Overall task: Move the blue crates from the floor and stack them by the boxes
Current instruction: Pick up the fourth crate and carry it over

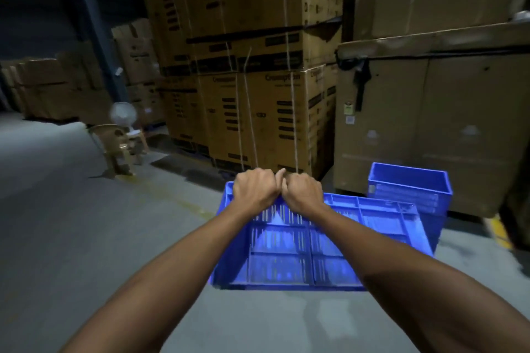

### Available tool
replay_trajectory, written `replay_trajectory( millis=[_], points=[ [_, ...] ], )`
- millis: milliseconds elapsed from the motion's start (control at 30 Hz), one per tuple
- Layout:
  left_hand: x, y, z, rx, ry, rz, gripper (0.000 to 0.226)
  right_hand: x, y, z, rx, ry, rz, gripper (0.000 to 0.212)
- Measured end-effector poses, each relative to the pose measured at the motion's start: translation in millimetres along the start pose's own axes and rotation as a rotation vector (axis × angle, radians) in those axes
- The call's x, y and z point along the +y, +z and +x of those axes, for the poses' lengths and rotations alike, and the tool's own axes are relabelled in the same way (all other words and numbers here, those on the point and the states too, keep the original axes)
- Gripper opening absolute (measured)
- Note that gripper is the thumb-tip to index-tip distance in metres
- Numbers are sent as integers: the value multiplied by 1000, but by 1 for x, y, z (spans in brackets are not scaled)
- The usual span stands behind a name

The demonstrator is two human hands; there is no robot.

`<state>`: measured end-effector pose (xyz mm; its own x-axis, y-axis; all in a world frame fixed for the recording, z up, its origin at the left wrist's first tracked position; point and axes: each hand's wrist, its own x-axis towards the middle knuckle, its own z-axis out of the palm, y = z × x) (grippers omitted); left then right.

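Roped stacks of cardboard boxes (pixel 258 112) stand ahead with a large carton (pixel 430 123) to their right; a plastic chair (pixel 114 149) and fan (pixel 123 114) sit off left. The blue crate (pixel 286 252) is tipped up, its ribbed, slotted face toward the camera, near a second blue crate (pixel 410 189) standing upright against the carton. Left hand (pixel 253 190) and right hand (pixel 304 193), side by side and touching, are both clenched over its far rim.

"Crompton" on stacked cartons (pixel 282 112)
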<state>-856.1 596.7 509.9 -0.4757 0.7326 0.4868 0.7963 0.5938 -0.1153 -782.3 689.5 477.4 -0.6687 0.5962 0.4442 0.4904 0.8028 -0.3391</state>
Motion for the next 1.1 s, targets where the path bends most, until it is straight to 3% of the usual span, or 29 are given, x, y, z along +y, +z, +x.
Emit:
replay_trajectory(
  millis=[133, 233, 367, 467, 533, 733, 833, 933, 1100],
  points=[
    [-16, 39, 73, 4, 108, -19, 61, 74, 16, 27, 26, 203, -29, 64],
    [-10, 65, 115, -64, 238, -8, 63, 113, 30, 29, 35, 316, -59, 63],
    [11, 99, 174, -435, 424, -83, 72, 141, 47, 57, 58, 392, -98, 57],
    [35, 134, 206, -717, 478, -238, 79, 162, 56, 93, 56, 355, -175, 55],
    [62, 165, 226, -811, 521, -287, 81, 176, 63, 123, 55, 293, -228, 53],
    [150, 222, 309, -908, 657, -587, 30, 264, 73, 205, 21, 151, -355, 51],
    [189, 241, 362, -898, 663, -565, 26, 324, 64, 243, -24, 62, -339, 54],
    [216, 259, 414, -866, 647, -480, 35, 374, 48, 282, -182, 8, -273, 47],
    [243, 285, 480, -753, 724, -329, 37, 431, 43, 341, -533, 172, -210, 59]
  ],
)
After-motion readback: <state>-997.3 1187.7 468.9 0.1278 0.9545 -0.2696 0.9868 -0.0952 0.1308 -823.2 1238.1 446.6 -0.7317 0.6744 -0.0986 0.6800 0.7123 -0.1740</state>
